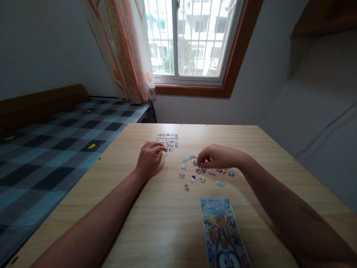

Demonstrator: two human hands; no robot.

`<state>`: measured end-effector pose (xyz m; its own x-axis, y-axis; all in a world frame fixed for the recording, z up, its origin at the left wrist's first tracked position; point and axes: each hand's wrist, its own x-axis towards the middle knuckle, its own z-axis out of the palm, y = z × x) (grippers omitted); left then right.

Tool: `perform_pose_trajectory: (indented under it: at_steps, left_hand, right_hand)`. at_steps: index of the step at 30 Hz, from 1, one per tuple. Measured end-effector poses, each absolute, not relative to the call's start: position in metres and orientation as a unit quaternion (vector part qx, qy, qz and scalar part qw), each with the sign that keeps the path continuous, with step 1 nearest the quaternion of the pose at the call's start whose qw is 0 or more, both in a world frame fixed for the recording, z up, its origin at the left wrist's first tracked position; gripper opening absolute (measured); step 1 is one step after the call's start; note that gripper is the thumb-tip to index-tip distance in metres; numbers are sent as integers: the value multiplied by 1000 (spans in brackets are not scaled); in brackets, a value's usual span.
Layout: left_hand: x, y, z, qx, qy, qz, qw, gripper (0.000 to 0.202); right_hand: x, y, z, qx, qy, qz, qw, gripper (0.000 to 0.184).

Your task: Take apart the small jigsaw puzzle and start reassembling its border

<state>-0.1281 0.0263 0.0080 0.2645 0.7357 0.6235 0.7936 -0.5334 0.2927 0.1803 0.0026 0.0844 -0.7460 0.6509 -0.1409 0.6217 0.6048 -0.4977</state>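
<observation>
Jigsaw pieces [200, 171] lie loosely scattered mid-bench, several right by the fingers [201, 158] of my right hand [216, 156]; those are bent downward and drawn in close, though from this far-off view I can't tell whether they pinch a piece. My left hand [150, 158] has its fingers curled at the near left corner of the assembled rows [167, 137]; I can't tell whether these are closed on anything either. Each hand gets in my way, the right hiding part of the scatter, the left that corner of the rows. Nearer me, and apart from the loose pieces, a printed Bluey picture [223, 230] lies face up, running out of my view at the bottom. Under it all I see a pale wood-grain bench [156, 208]. Left of that is a bed [83, 126] with a checked cover; beyond, a patterned curtain [125, 52] hangs beside a barred, brown-framed window [199, 41]. On my right, a cable [329, 128] runs along the wall below a wooden shelf [326, 18].
</observation>
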Motion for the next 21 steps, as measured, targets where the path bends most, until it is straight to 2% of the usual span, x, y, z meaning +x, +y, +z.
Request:
perform_pose_trajectory:
  at_steps: [2,5,9,13,21]
  left_hand:
    - [-128,26,8,-794,-483,-367,35,30]
    - [-128,27,8,-797,-477,-370,37,31]
    - [-128,27,7,-801,-462,-378,48,31]
    - [-129,27,7,-794,-475,-375,52,31]
    - [-132,30,4,-781,-490,-381,65,29]
  right_hand:
    - [197,9,93,-403,-882,240,40,19]
    - [206,13,89,-443,-873,204,5,19]
    - [193,13,70,-447,-869,205,-58,24]
    - [183,12,60,-446,-871,197,-68,29]
    - [176,6,58,-466,-864,160,-105,19]
